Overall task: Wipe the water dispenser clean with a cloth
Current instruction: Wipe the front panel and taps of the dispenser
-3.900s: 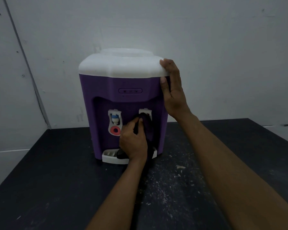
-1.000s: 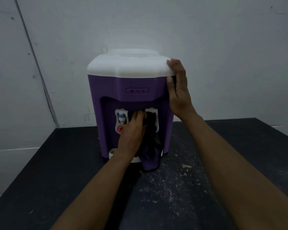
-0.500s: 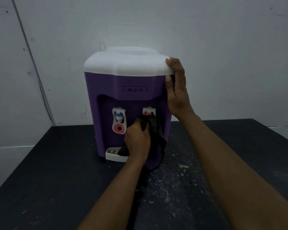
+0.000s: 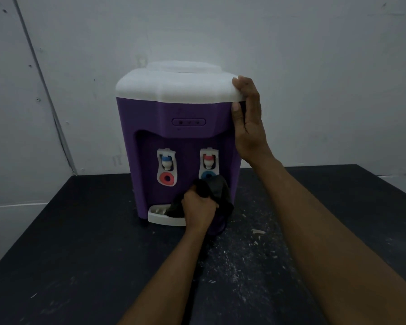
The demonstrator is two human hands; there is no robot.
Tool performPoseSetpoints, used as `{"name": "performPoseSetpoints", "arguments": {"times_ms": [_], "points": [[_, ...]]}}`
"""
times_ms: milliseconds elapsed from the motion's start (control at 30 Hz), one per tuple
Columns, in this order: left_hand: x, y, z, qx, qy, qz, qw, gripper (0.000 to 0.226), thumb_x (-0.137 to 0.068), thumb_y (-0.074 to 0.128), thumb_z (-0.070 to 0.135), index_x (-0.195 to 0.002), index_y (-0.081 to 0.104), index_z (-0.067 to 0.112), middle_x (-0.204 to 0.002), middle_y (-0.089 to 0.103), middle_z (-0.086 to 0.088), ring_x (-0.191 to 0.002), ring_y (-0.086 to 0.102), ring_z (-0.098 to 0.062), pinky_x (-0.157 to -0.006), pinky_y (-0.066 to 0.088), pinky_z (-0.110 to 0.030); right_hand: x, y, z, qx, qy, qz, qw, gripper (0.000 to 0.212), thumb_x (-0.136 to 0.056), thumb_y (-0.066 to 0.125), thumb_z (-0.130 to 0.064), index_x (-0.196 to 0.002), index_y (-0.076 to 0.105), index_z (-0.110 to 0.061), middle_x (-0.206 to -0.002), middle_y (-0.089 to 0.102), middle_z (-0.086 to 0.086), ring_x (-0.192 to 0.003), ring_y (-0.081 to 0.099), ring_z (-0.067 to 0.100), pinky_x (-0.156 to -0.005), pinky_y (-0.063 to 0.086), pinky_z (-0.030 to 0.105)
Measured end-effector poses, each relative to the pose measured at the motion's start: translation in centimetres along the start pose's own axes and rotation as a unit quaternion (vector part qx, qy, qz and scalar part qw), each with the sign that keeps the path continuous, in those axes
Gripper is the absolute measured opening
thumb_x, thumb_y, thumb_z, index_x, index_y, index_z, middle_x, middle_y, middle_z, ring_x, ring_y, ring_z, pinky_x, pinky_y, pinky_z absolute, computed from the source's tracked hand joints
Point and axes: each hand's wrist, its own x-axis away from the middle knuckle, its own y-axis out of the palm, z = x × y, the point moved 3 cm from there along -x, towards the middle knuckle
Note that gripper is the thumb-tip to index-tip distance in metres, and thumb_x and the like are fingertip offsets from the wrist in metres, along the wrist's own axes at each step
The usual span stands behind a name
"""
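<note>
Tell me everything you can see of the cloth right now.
The cloth is dark, nearly black, soft-looking and crumpled. The left hand holds it bunched in a fist against the purple dispenser front, just below the right tap, covering part of its blue ring. Loose folds drape over the white drip tray.

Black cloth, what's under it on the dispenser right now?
The white drip tray lies under the black cloth; its left part shows, its right part is covered by cloth and the left hand gripping it. The cloth also hides part of the lower front of the water dispenser.
</note>
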Motion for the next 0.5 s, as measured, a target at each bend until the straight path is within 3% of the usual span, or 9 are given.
{"name": "performPoseSetpoints", "arguments": {"times_ms": [167,333,500], "points": [[-0.9,1.1,0.7,0.083,-0.009,0.016,0.996,0.020,-0.096,0.052,-0.005,-0.082,0.062,0.005,-0.074,0.066,-0.013,-0.064,0.063,-0.018,-0.056,0.051,-0.030,0.0,0.0,0.1,-0.001,-0.003,0.004,1.000,0.042,-0.110,0.039,-0.012,-0.152,0.037,-0.009,-0.160,0.033,0.012,-0.152,0.028,0.028,-0.124,0.026,0.053],[-1.3,1.2,1.1,0.056,0.062,-0.022,0.996,0.015,-0.104,0.046,0.008,-0.100,0.061,0.006,-0.094,0.069,-0.014,-0.087,0.068,-0.026,-0.080,0.059,-0.037,0.0,0.1,0.1,0.000,0.000,0.006,1.000,0.042,-0.110,0.039,-0.010,-0.152,0.038,-0.006,-0.160,0.033,0.011,-0.152,0.028,0.028,-0.123,0.026,0.055],[-1.0,0.7,0.2,0.089,0.038,-0.053,0.994,0.026,-0.106,0.042,0.005,-0.088,0.057,0.017,-0.075,0.061,-0.006,-0.065,0.057,-0.013,-0.056,0.050,-0.023,0.0,0.0,-0.1,0.003,0.002,0.004,1.000,0.042,-0.110,0.039,-0.011,-0.152,0.038,-0.005,-0.160,0.033,0.013,-0.152,0.028,0.028,-0.125,0.025,0.051]]}}
